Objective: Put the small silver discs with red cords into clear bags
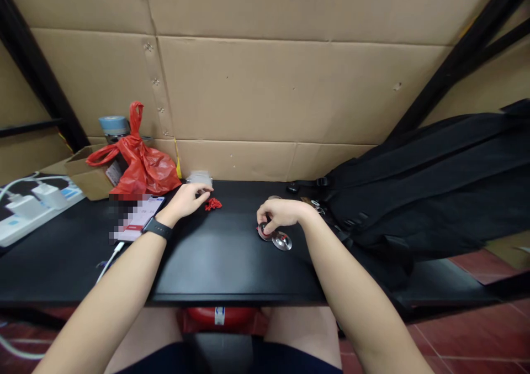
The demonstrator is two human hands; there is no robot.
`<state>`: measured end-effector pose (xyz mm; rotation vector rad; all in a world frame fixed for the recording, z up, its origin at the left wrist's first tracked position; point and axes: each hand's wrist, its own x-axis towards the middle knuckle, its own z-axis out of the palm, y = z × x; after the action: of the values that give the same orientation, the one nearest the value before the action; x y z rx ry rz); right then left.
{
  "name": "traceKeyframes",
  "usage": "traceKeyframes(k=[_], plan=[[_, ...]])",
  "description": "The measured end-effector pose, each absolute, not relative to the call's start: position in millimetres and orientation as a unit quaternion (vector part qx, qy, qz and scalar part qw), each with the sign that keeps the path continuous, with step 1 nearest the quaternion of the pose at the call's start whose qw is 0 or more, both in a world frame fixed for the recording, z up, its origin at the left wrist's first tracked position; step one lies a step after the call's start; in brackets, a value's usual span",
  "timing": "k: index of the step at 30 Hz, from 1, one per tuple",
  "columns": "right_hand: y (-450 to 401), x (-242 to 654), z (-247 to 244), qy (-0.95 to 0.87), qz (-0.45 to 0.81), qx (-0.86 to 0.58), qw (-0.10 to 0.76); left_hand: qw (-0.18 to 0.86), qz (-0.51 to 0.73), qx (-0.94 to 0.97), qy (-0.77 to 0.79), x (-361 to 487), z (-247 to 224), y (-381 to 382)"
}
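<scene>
Beside a small heap of red pieces (pixel 213 204) rests my left hand (pixel 190 198), fingers apart and holding nothing, near a clear plastic packet (pixel 199 177). A black watch is on that wrist. My right hand (pixel 276 214) is closed on a shiny metal disc (pixel 264 231) with a bit of red on it. A second round metal disc (pixel 282 241) with a red centre lies just to its right on the black table (pixel 207 269). Part of another disc shows behind my right hand.
At the left are a red plastic bag (pixel 144 167), a cardboard box (pixel 89 178), a phone (pixel 143 216) with a white cable, and a power strip (pixel 28 216). A large black backpack (pixel 430 180) fills the right side. Cardboard panels (pixel 265 87) stand behind.
</scene>
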<state>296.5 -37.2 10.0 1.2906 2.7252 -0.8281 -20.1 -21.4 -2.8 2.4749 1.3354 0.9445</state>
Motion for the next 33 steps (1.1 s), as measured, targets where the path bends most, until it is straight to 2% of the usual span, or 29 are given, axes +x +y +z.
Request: traceKeyframes(k=[3,8,13,18,23,33], plan=[[-37.5,290.4,11.8,0.868,-0.275,0.407,-0.076,0.068,0.355,0.824,0.437,-12.7,2.5,-27.0],[-40.6,265.0,6.2,0.754,-0.344,0.477,-0.292,0.074,0.37,0.846,0.377,13.7,8.0,-46.1],[-47.2,235.9,-3.3,0.646,-0.5,0.422,-0.393,0.064,0.372,0.849,0.37,38.7,2.8,-60.7],[-53.2,224.8,-6.6,0.621,-0.518,0.378,-0.45,0.051,0.373,0.83,0.413,44.6,-4.3,-61.6],[-57.3,222.1,-5.8,0.649,-0.51,0.352,-0.442,0.064,0.385,0.807,0.444,46.5,-3.4,-63.0],[-55.3,232.9,-1.6,0.713,-0.492,0.284,-0.41,0.226,0.408,0.746,0.475,45.2,3.4,-64.6]])
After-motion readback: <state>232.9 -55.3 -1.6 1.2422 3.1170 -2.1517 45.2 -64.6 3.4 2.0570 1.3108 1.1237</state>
